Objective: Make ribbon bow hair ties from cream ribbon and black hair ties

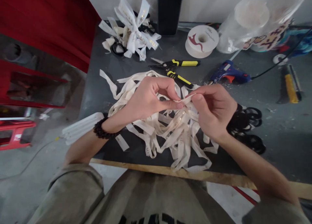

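Observation:
Between my two hands, above a heap of cream ribbons [180, 152], a short piece of cream ribbon [188, 98] is stretched. My left hand [151, 99] pinches its left end between thumb and index finger. The right end is pinched by the thumb and index finger of my right hand [213, 110]. Both hands are close together, with only a small gap between the fingertips. Gold lettering shows on some ribbons in the heap. Yellow-and-black scissors [179, 78] lie open just beyond my hands.
Tied white ribbon bows [133, 29] are piled at the back left. A ribbon spool [201, 40], a blue glue gun [229, 72] and a yellow cutter [290, 87] are on the dark table [280, 130]. Black hair ties [250, 143] sit beside my right wrist.

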`<state>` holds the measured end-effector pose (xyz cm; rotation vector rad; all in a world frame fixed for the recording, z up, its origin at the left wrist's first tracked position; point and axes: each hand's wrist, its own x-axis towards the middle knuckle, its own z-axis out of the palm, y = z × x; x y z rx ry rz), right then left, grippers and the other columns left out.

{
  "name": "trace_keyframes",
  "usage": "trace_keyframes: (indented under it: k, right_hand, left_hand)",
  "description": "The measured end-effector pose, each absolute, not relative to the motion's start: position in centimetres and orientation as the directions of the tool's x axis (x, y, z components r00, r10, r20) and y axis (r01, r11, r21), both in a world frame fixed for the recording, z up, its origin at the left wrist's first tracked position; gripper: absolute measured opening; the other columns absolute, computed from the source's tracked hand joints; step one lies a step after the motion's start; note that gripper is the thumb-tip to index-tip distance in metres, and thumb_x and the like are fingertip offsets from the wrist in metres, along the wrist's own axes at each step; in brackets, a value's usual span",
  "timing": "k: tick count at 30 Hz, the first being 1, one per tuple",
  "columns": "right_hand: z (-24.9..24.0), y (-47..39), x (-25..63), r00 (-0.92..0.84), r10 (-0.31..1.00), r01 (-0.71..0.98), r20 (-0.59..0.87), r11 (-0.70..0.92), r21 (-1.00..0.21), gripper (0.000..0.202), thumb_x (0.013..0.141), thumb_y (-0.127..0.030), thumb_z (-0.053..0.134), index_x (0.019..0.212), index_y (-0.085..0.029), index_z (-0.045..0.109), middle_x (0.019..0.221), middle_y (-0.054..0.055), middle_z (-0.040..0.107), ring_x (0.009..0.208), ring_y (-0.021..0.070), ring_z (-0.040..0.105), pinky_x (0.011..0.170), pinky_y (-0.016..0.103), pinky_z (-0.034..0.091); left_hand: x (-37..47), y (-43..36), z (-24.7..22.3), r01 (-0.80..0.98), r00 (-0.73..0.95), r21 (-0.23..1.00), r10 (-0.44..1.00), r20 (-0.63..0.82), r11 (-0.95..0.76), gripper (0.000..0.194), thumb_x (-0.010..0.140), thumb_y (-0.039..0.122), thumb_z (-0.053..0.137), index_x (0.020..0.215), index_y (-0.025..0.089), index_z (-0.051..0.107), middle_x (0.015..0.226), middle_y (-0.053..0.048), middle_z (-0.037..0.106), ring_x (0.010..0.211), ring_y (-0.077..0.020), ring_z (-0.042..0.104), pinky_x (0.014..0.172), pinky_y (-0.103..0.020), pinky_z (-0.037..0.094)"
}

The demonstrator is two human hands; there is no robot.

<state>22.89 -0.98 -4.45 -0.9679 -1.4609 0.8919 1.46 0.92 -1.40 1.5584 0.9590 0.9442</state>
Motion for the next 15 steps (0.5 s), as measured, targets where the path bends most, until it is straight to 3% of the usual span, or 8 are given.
trace_keyframes:
  k: [10,15]
  right_hand:
    - [-4.4,-1.4,22.5,0.033,0.925,0.165,0.378,0.367,-0.915,0.011,0.105,-0.035,0.076,0.098,-0.027,0.079,0.083,-0.001,0.076,0.061,0.0117,0.057,0.052,0.029,0.045]
    - [-4.1,-1.9,22.3,0.061,0.902,0.129,0.426,0.417,-0.900,0.011,0.104,-0.035,0.077,0.098,-0.027,0.080,0.088,0.001,0.079,0.064,0.0139,0.065,0.054,0.032,0.053]
  left_hand:
    - [1.7,0.4,-0.6,0.182,0.379,0.970,0.922,0.081,-0.160,0.034,0.080,0.036,0.100,0.072,0.021,0.070,0.083,-0.002,0.076,0.082,-0.0174,0.072,0.074,-0.033,0.057]
    - [1.6,0.5,-0.3,0.155,0.409,0.988,0.910,-0.064,0.000,0.031,0.079,0.033,0.100,0.075,0.019,0.072,0.087,-0.002,0.076,0.079,-0.0160,0.073,0.070,-0.031,0.057]
